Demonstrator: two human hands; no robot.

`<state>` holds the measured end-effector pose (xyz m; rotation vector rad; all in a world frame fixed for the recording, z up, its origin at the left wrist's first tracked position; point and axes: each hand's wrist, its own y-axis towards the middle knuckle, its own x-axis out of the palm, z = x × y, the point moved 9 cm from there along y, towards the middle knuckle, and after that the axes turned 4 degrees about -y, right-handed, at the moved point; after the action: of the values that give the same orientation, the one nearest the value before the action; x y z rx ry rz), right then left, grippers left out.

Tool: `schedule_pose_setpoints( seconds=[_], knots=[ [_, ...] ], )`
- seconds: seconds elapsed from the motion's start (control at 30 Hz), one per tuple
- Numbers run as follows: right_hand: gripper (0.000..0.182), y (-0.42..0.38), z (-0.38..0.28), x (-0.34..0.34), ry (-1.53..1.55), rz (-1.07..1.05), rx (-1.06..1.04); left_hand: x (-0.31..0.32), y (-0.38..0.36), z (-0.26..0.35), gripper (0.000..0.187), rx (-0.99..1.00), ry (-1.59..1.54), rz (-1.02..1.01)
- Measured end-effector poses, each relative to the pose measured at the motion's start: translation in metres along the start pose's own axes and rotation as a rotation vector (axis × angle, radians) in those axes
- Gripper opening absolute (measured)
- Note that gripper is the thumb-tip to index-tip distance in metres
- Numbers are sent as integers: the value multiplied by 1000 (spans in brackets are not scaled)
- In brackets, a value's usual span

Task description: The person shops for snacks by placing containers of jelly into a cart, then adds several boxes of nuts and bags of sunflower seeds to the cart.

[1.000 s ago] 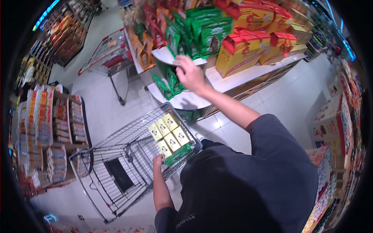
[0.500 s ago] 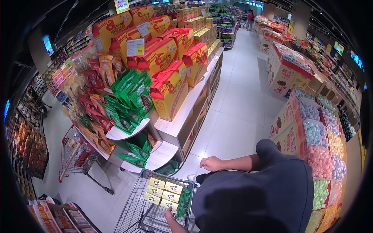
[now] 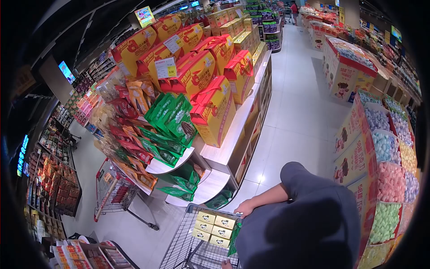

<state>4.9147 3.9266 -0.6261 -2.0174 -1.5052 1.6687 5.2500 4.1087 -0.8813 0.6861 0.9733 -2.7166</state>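
Gripping wire cart (image 3: pixel 188 237) rim: right hand (image 3: pixel 246 208) | left hand (image 3: pixel 225 265) grip unclear

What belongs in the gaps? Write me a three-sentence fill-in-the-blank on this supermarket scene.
1. The right hand rests on the rim of the wire shopping ____.
2. The small boxes lying in it are ____ in colour.
3. The foil snack bags beside the red-and-yellow gift cartons are ____.

Missing words: cart; yellow; green
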Motion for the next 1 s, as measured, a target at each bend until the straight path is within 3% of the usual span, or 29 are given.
schedule_pose_setpoints(
  seconds=[0.1, 0.4, 0.57, 0.83, 1.0],
  knots=[
    [46, 28, -3, 8, -88, -62, -19, -8, -23, 1, 51, -43, 32, -10],
    [32, 62, -4, -27, -125, 108, -114, -20, -19, 64, 51, -82, 116, -41],
    [29, 68, -20, -67, -1, 261, -137, -5, -32, 82, 50, -136, 144, -73],
    [30, 95, -26, -79, -87, 155, -180, 32, -37, 116, 49, -194, 177, -126],
    [25, 106, -21, -77, -32, 234, -182, 74, -42, 135, 49, -230, 178, -196]
  ],
)
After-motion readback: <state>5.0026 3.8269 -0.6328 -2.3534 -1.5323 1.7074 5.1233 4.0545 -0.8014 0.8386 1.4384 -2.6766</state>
